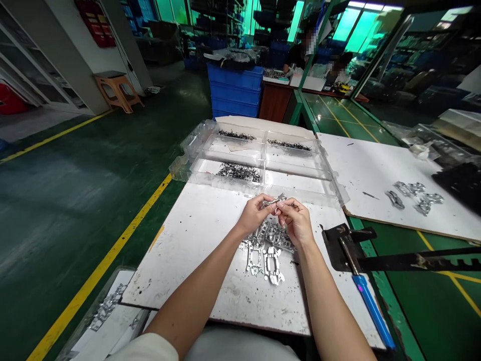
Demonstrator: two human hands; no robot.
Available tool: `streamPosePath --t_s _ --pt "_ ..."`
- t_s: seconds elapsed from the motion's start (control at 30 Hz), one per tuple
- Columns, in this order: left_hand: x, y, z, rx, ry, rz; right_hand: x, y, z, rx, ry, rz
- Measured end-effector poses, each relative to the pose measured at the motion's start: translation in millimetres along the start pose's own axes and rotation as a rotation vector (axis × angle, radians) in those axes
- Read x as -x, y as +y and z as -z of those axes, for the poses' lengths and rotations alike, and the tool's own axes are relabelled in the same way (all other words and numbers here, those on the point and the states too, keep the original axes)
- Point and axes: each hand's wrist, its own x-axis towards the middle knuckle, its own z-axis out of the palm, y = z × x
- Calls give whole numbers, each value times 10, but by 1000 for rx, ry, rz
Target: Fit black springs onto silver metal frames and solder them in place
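Between both hands, above the white board, is a small silvery metal frame part (pixel 277 200). My left hand (pixel 257 212) pinches its left end. My right hand (pixel 296 219) has its fingers closed at the other end, and whether a smaller piece is in them too is hidden. Just under the hands lies a pile of similar metal frames (pixel 273 268), some overlapping. Beyond the hands stands a clear plastic tray (pixel 265 173) with compartments, and small black pieces (pixel 239 172) lie heaped in three of them.
A blue-handled tool (pixel 373 311) lies at the right edge by a black metal bracket (pixel 338 245). More metal parts (pixel 424 199) rest on the right-hand board. Blue crates (pixel 235 90) stand behind the tray. A bin of parts (pixel 108 306) sits lower left. Two people are at the back.
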Motion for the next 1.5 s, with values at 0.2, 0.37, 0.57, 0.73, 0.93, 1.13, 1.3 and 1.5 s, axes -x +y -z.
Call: streamPosePath --t_s 0.2,0.37,0.57,0.73,0.93,1.13,1.3,1.5 --pt "5 53 43 -56 29 -12 4 -56 136 338 15 210" --pt "16 69 97 -122 90 27 -2 -34 239 653 -10 293" --pt "-51 -11 133 -67 121 77 -14 -66 232 463 -32 190" --pt "-63 -36 145 -114 160 66 2 -84 206 426 -113 152" --pt "-24 6 121 -119 223 101 18 -23 156 423 -204 101" --pt "-5 91 43 29 103 230 -4 80 132 491 -111 142" --pt "7 130 46 24 103 147 -4 106 128 578 -71 144" --pt "32 113 21 -49 73 72 12 129 146 791 -44 256"
